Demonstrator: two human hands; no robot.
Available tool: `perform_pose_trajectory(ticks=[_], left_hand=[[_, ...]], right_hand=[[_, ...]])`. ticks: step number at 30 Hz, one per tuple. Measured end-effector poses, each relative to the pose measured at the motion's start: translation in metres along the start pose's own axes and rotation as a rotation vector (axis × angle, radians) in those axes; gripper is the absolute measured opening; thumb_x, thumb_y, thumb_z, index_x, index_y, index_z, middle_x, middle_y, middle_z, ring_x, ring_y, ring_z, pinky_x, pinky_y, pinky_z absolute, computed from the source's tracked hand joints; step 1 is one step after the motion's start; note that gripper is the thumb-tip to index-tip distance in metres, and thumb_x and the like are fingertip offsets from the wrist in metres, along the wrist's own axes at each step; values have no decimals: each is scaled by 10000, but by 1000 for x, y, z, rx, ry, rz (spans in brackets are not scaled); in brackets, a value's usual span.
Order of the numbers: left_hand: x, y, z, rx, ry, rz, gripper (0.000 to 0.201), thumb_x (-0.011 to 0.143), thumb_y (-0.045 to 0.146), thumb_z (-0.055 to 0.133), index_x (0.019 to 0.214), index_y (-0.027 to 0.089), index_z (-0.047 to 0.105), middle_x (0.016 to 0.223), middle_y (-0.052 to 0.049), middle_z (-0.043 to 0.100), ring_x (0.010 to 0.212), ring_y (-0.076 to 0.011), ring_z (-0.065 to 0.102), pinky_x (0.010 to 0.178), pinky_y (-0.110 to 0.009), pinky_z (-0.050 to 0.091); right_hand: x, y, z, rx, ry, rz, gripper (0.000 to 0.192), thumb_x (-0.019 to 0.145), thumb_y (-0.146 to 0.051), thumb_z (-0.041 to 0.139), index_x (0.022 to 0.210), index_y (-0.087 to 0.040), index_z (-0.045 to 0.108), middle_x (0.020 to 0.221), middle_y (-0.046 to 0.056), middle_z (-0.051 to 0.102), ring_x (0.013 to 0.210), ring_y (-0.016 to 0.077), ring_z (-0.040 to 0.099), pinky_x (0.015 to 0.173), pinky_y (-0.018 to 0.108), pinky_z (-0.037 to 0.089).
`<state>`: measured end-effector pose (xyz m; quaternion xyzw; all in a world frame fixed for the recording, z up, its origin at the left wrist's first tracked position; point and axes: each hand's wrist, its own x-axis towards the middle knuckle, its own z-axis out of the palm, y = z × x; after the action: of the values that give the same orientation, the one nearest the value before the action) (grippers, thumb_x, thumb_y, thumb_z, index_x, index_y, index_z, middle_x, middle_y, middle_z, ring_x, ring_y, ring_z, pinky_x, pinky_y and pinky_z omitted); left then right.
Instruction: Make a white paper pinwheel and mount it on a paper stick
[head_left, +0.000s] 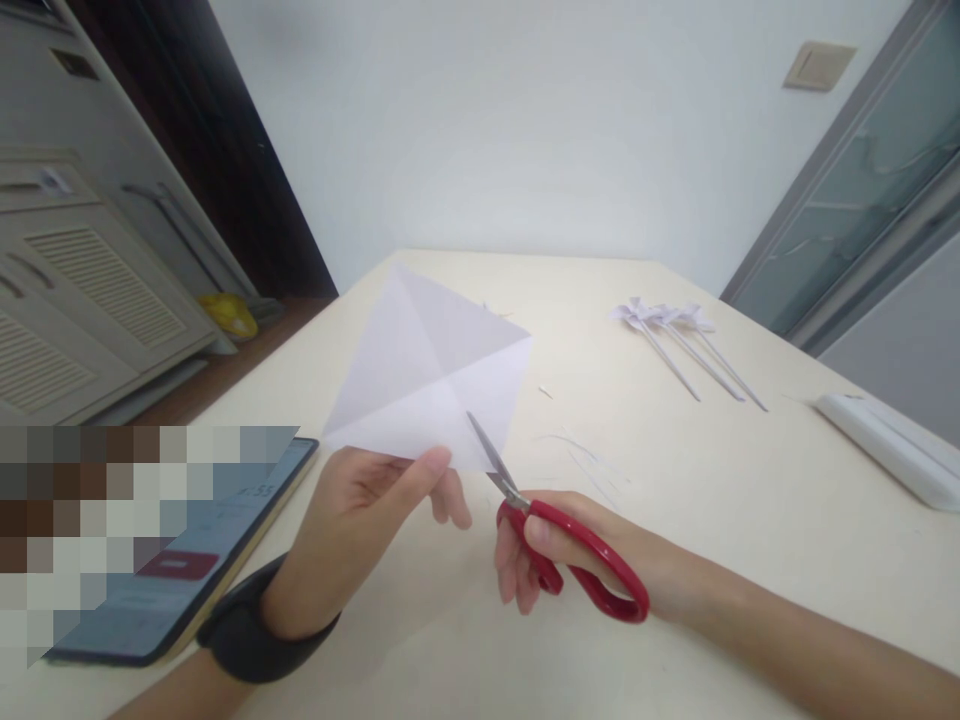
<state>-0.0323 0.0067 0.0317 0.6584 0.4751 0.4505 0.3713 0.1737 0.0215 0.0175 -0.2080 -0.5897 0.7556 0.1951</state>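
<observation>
Above the table (675, 500), between the two hands, a creased square of white paper (427, 370) is held up off the surface. The left hand (360, 520) pinches its near corner between thumb and fingers, which keeps the sheet taut and tilted so its edge meets the blades. The right hand (555, 560) grips red-handled scissors (555, 540), fingers through the loops, the blades nearly closed and biting into the paper's lower edge just beside the left thumb, seemingly along one of the diagonal fold lines. A dark wristband (255, 635) circles the left wrist. Left of that hand lies a tablet (195, 560) with a lit screen; a red button and some digits show, but the writing is too blurred to read. Beyond the right hand, thin paper slivers (592, 460) lie on the table, and further off rest three small paper pinwheels on sticks (682, 340). Far to the right sits a white, long object (892, 450), possibly a box.
</observation>
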Motion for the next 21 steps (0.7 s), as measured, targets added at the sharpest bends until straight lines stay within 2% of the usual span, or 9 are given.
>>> perform_pose_trajectory(ticks=[7,15,21], left_hand=[[0,0,-1,14,-7,13,378,872,275,445,547,188,616,569,-4,636,576,-153,571,622,-270,430],[1,1,-1,17,-7,17,379,877,269,444,548,193,616,564,4,631,575,-146,573,623,-265,421],[0,0,-1,15,-12,4,378,876,270,445,549,190,619,562,5,632,577,-149,575,627,-266,421]], right_hand=[[-2,-3,2,-36,17,9,418,849,-509,412,725,-127,529,696,41,555,622,109,522,593,238,402],[-1,-2,2,-39,9,-11,413,856,-500,406,714,-128,515,705,42,555,613,99,519,598,238,412],[-1,1,1,-52,4,-21,418,861,-497,397,782,-114,542,723,49,560,623,100,519,608,237,414]])
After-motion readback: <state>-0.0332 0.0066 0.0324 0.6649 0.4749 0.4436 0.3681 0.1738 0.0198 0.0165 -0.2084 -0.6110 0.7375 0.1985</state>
